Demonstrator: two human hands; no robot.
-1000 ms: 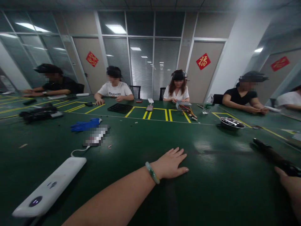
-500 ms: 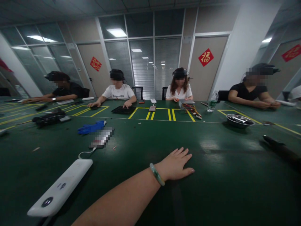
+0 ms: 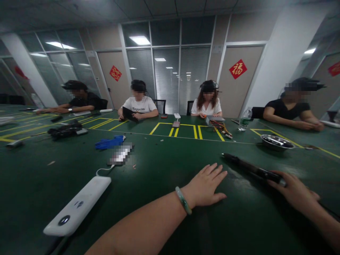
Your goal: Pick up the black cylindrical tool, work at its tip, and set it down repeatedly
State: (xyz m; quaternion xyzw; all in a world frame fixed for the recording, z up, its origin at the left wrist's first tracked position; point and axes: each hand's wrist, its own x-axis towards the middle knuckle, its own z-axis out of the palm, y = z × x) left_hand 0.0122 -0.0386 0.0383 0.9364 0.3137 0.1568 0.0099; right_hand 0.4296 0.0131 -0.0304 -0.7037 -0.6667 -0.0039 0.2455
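L hand: grip spread flat on surface, empty | R hand: grip closed round near-right end of black tool (bit blurry) | tool's tip points far left, beyond L fingers

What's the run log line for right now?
left hand: flat on green table | right hand: gripping black tool | metal bowl: beyond tool

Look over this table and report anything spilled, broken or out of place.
No spill or damage shows. Slightly untidy: a small pale scrap lies loose like litter on the green table at left, and a blue glove looks crumpled.
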